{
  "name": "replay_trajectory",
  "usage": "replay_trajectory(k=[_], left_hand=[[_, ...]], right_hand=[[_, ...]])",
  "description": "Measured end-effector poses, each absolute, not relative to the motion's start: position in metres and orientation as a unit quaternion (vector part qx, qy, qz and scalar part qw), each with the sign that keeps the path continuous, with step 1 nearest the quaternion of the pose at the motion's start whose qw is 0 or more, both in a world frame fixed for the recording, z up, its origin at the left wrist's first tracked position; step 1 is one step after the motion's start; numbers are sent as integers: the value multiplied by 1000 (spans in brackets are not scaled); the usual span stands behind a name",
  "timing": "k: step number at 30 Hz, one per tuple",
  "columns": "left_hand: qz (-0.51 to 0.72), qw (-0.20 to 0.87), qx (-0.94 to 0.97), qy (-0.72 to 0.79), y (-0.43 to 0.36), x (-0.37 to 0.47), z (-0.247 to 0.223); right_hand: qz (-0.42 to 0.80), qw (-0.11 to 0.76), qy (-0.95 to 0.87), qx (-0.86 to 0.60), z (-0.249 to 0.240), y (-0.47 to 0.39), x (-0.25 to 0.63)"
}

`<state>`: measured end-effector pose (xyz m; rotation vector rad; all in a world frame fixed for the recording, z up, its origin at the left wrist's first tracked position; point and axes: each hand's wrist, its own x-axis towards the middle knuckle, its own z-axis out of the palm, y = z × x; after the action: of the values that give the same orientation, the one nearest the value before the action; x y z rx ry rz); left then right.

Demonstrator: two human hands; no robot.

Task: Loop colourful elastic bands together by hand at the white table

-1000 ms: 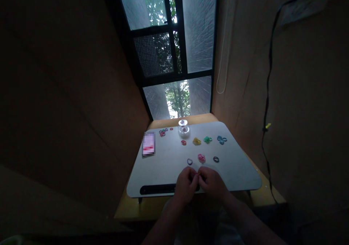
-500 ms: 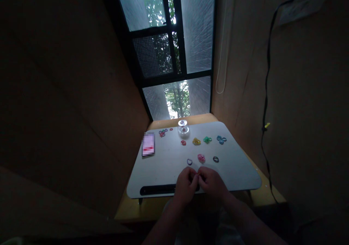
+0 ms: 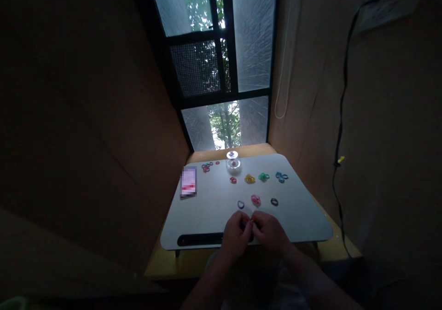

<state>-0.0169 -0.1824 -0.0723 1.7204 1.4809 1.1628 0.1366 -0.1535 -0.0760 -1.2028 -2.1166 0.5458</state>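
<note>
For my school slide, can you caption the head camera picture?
Both hands, left hand and right hand, pinch something tiny over a white tray dotted with coloured bands.

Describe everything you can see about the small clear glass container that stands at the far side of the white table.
The small clear glass container looks like a low, round transparent vessel, with a wide lighter rim or lid on top. Something small and reddish shows inside it, too small to identify. It stands upright on the white table, near the far edge, in front of the window. Nothing touches it: a small red ring lies just in front, apart from it, and both hands are far away at the near edge.
</note>
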Motion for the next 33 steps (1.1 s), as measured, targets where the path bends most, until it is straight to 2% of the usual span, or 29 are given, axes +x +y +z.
replay_trajectory(k=[33], left_hand=[[428,290,644,564,-182,-16,-71]], right_hand=[[222,317,-800,-459,-78,-153,137]])
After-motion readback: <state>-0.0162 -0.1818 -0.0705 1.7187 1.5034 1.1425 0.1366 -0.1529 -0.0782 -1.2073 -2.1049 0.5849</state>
